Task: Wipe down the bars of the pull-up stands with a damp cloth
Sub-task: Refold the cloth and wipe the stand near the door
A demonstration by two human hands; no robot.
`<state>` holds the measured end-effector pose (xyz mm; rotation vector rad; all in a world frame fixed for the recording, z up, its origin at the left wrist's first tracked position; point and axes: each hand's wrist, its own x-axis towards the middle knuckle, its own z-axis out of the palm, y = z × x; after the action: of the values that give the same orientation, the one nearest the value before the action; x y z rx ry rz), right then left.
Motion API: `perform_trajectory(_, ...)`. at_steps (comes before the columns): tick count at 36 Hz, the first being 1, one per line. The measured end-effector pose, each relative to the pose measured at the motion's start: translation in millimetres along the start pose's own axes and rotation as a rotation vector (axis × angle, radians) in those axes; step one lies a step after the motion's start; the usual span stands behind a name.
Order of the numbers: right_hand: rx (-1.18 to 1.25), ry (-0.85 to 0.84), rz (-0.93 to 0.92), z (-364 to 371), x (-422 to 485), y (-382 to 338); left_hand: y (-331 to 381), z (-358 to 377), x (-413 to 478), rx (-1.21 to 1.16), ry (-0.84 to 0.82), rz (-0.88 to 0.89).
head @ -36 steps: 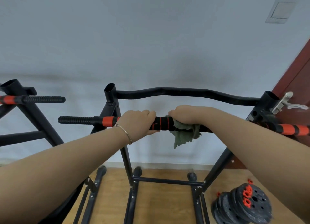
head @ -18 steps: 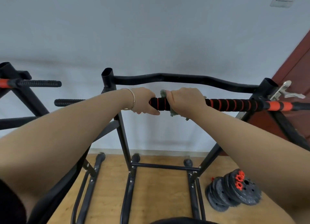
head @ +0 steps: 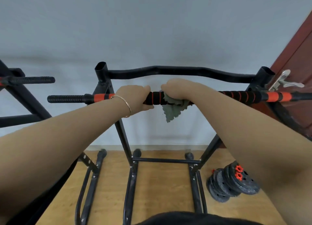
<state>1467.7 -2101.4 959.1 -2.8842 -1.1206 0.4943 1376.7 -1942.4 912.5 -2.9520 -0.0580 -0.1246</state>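
Left hand (head: 137, 96) wraps the padded bar (head: 155, 98) bare. Right hand (head: 175, 89) clamps the green cloth (head: 173, 111) around the bar just beside it, cloth tail hanging below.

1. The grip bar (head: 156, 98) is black, ringed with thin orange-red stripes, with solid orange-red bands further out.
2. The cloth (head: 172, 112) is dull grey-green.
3. The curved top bar (head: 177, 70) is plain black.
4. The weight plates (head: 224, 186) are dark speckled grey, and their collars (head: 238, 171) orange-red.
5. The floor (head: 160, 187) is honey-toned wood grain.
6. The door (head: 300, 47) is red-brown.
7. The bracelet (head: 127, 106) is gold.
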Motion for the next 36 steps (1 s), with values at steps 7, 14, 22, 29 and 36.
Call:
perform_trajectory(7, -0.372, 0.609, -0.156, 56.0, -11.4, 7.7, -6.5, -38.5, 20.0, -0.421, -0.587, 0.013)
perform_trajectory(14, -0.319, 0.405, -0.168, 32.5, -7.9, 3.7, 1.7, -22.0, 13.2, -0.246, -0.328, -0.002)
perform_trajectory(22, 0.189, -0.126, 0.049, 3.6, -2.4, -1.1, 13.5, -4.3, -12.0, 0.012, -0.007, -0.021)
perform_trajectory(29, -0.06, 0.082, -0.081, 14.9, -8.3, -3.8, 0.6, -42.1, 22.6, -0.351, -0.595, 0.058)
perform_trajectory(36, -0.35, 0.767, -0.188, 58.9, -12.7, 6.1, 5.0, -21.2, 35.1, -0.153, -0.345, 0.04)
